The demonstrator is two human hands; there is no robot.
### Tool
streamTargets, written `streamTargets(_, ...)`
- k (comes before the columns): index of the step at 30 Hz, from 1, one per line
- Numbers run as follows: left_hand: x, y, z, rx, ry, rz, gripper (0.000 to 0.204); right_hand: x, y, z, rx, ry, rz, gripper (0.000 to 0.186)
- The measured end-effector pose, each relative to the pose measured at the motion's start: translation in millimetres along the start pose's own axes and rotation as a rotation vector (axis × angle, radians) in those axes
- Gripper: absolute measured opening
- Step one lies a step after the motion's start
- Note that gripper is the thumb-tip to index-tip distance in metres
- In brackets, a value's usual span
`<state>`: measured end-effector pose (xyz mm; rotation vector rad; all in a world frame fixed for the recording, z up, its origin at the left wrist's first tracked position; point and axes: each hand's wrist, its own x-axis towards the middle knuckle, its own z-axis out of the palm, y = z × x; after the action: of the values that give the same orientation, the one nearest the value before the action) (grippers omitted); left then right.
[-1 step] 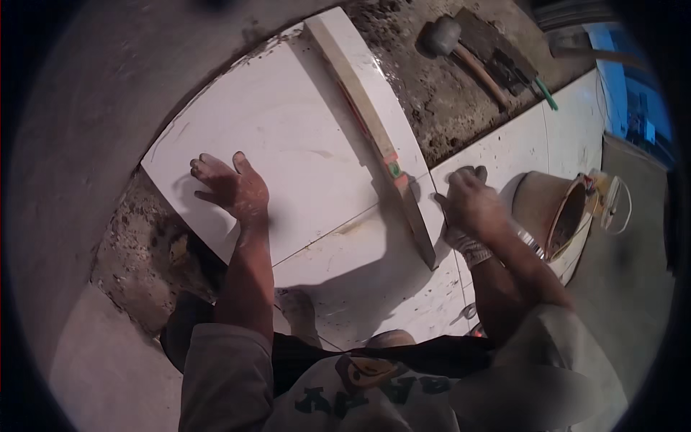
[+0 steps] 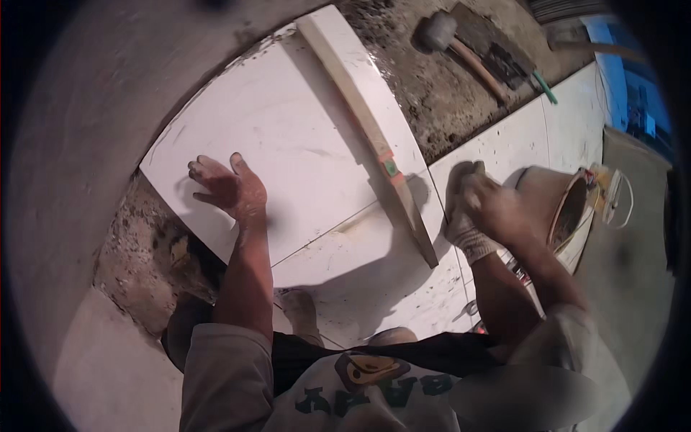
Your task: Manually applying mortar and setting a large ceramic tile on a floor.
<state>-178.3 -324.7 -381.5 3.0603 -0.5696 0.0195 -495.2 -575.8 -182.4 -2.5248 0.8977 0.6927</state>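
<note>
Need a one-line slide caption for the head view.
Left hand pressed flat on a large white floor tile, right hand clutching a whitish cloth beside a long spirit level.

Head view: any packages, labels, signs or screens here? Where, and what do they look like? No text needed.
Spirit level: long pale bar lying across the white tile, with a small orange and green vial patch.
Bucket: right of the right hand, round, brownish inside, pale outside; a small yellowish tag-like piece on its rim, too blurred to tell.
Shirt print: lower edge, dark graphic on light fabric.
No screens or signs.
</note>
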Motion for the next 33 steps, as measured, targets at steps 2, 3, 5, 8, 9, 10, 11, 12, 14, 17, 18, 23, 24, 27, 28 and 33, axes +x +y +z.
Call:
streamTargets(2,0.9,0.2,0.9,0.025,0.013,0.009,0.075,-53.8,47.9,-31.1,-0.046,-0.046,0.203,0.033)
streamTargets(3,0.2,1.0,1.4,0.067,-0.060,-0.043,0.076,-80.4,65.8,-34.0,-0.131,0.027,0.375,0.029)
streamTargets(5,2.3,0.6,2.3,0.013,-0.089,-0.029,0.075,-125.0,94.0,-35.7,-0.098,0.043,0.460,0.026)
streamTargets(8,1.9,-0.1,8.8,0.021,-0.003,-0.035,0.075,-158.0,96.8,2.5,0.100,0.125,0.705,0.029)
streamTargets(9,0.7,-1.4,11.8,0.028,-0.073,-0.072,0.075,-159.1,94.0,20.5,0.135,0.120,0.879,0.030)
streamTargets(10,0.9,-2.9,15.2,0.078,-0.056,-0.064,0.076,-156.3,91.1,40.5,0.139,0.136,0.878,0.033)
streamTargets(11,1.1,-4.4,18.1,0.137,-0.091,-0.083,0.077,-155.5,86.4,57.6,0.261,0.198,0.824,0.034)
streamTargets(12,1.0,-6.1,20.2,0.139,-0.037,-0.057,0.077,-155.2,84.3,69.0,0.261,0.190,0.812,0.034)
streamTargets(14,1.3,-8.3,21.8,-0.005,0.014,-0.060,0.084,-156.1,81.9,84.1,0.350,0.075,0.942,0.033)
streamTargets(17,3.4,-5.9,17.9,-0.041,-0.054,-0.110,0.087,-159.5,83.5,89.9,0.277,0.226,0.930,0.033)
streamTargets(18,1.9,-4.5,15.0,-0.026,0.006,-0.072,0.087,-160.0,84.6,89.7,0.302,0.200,0.871,0.033)
streamTargets(23,-2.0,3.9,1.7,-0.180,-0.018,-0.063,0.086,-153.2,85.4,89.4,0.301,0.187,0.767,0.029)
streamTargets(24,-1.2,5.4,0.6,-0.176,-0.045,-0.078,0.086,-151.0,85.2,88.9,0.284,0.175,0.764,0.028)
streamTargets(27,0.0,6.2,-2.0,-0.108,-0.010,-0.044,0.086,-146.4,84.0,84.8,0.231,0.126,0.767,0.026)
streamTargets(28,-0.3,6.0,-2.6,-0.146,-0.062,-0.073,0.086,-145.0,83.3,82.8,0.247,0.133,0.743,0.025)
streamTargets(33,-0.5,6.0,-2.9,-0.130,-0.069,-0.078,0.086,-133.6,77.6,71.0,0.224,0.136,0.651,0.022)
